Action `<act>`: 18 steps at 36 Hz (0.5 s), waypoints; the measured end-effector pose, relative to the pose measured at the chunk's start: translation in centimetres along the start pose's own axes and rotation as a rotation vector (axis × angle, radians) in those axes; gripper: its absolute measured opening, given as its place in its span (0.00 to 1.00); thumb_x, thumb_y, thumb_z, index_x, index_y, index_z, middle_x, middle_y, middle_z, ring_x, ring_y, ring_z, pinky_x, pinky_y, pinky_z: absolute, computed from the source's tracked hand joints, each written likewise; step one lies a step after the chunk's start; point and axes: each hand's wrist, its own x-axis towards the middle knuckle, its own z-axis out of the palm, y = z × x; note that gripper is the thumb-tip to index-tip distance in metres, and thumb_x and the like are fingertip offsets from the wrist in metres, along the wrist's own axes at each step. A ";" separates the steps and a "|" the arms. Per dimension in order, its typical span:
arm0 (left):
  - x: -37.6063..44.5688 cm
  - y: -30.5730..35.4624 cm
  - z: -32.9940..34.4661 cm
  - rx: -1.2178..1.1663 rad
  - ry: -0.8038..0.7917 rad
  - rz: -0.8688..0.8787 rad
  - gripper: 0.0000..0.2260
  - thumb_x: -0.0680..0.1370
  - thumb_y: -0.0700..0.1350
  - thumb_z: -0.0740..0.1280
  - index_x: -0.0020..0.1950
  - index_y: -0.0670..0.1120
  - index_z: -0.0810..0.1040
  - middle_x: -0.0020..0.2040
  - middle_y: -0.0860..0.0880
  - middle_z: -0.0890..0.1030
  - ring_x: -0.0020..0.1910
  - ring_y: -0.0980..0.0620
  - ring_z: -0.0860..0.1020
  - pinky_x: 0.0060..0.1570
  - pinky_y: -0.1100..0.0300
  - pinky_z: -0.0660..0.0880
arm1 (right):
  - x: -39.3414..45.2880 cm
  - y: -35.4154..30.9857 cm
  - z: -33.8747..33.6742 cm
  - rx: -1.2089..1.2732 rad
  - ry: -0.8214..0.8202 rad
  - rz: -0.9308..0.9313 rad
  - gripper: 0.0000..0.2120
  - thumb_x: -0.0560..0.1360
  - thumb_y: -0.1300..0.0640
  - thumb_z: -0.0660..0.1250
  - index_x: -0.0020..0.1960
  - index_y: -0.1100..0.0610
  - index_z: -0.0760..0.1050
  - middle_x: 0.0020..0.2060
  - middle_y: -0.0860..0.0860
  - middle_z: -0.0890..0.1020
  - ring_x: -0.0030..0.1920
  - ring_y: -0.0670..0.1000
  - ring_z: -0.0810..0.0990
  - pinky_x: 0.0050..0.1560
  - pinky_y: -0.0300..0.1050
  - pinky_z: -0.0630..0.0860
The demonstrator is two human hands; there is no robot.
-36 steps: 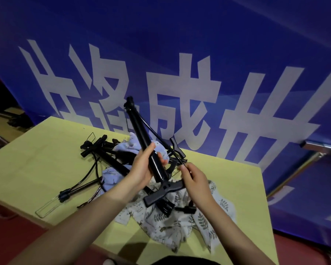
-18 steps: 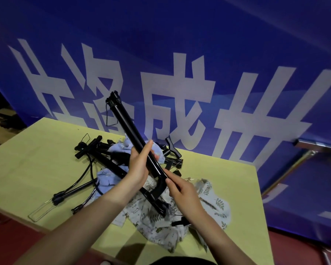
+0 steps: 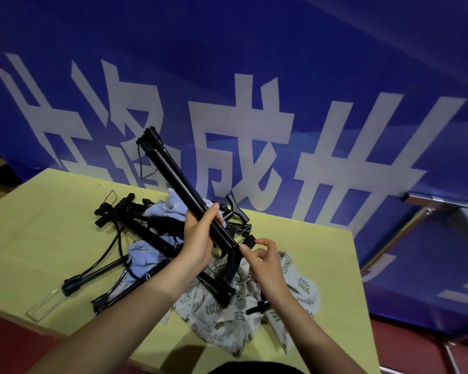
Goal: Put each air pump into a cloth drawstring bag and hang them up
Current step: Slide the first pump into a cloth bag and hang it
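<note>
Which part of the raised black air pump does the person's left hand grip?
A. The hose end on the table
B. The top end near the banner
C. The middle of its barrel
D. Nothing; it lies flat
C: the left hand wraps the barrel of the air pump midway, tilted above the table.

Held air pump (image 3: 185, 194): tilt grows over the last second, top end swinging from about 12 toward 11 o'clock, barrel leaning further left. T-handle, flat across at the lower end a second ago, now points down toward 6 o'clock over the leaf-print bag (image 3: 227, 314).

Right hand (image 3: 264, 261): off the handle, where it lay flat half a second ago; now at the barrel's lower end, thumb and forefinger pinching a small black piece.

Left hand (image 3: 200, 238): sits slightly lower along the barrel.
</note>
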 end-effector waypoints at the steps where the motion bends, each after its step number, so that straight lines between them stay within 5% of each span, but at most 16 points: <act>1: 0.1 0.0 0.2 -0.007 0.010 -0.009 0.05 0.78 0.39 0.65 0.50 0.43 0.70 0.34 0.49 0.74 0.35 0.51 0.75 0.42 0.58 0.75 | 0.2 0.1 -0.1 -0.004 -0.002 0.015 0.20 0.74 0.48 0.70 0.58 0.53 0.65 0.30 0.47 0.71 0.22 0.41 0.68 0.26 0.34 0.65; 5: 0.0 0.7 1.5 -0.028 -0.018 -0.041 0.14 0.75 0.44 0.71 0.55 0.43 0.70 0.40 0.43 0.73 0.41 0.44 0.74 0.46 0.51 0.74 | 0.7 -0.1 -0.7 0.078 -0.027 0.120 0.22 0.70 0.41 0.71 0.47 0.55 0.65 0.29 0.49 0.67 0.23 0.45 0.64 0.24 0.38 0.61; 9: 0.1 0.8 2.5 -0.041 -0.042 -0.017 0.10 0.78 0.40 0.67 0.55 0.43 0.69 0.34 0.49 0.75 0.37 0.51 0.76 0.43 0.54 0.75 | 0.4 -1.1 -1.7 0.341 -0.297 0.250 0.17 0.74 0.41 0.65 0.31 0.49 0.76 0.25 0.47 0.66 0.26 0.47 0.63 0.29 0.41 0.50; 12: -0.1 0.9 3.0 -0.032 -0.104 -0.005 0.08 0.78 0.40 0.66 0.55 0.46 0.70 0.34 0.50 0.75 0.37 0.53 0.77 0.41 0.56 0.76 | 0.3 -1.3 -2.3 0.386 -0.353 0.248 0.11 0.76 0.45 0.63 0.42 0.49 0.79 0.26 0.45 0.70 0.29 0.47 0.65 0.31 0.43 0.48; 15: -0.1 0.7 3.0 -0.053 -0.149 -0.047 0.06 0.79 0.39 0.65 0.52 0.47 0.71 0.36 0.48 0.75 0.37 0.51 0.76 0.36 0.60 0.76 | 0.3 -0.5 -2.7 0.421 -0.344 0.251 0.15 0.76 0.45 0.65 0.57 0.52 0.78 0.31 0.48 0.71 0.29 0.47 0.67 0.30 0.42 0.50; 18: 0.0 0.3 3.0 -0.064 -0.192 -0.077 0.05 0.79 0.39 0.65 0.51 0.47 0.71 0.36 0.48 0.75 0.38 0.50 0.77 0.39 0.59 0.77 | 0.2 -0.1 -2.8 0.473 -0.323 0.274 0.14 0.75 0.46 0.66 0.55 0.54 0.77 0.30 0.50 0.70 0.28 0.47 0.68 0.28 0.41 0.53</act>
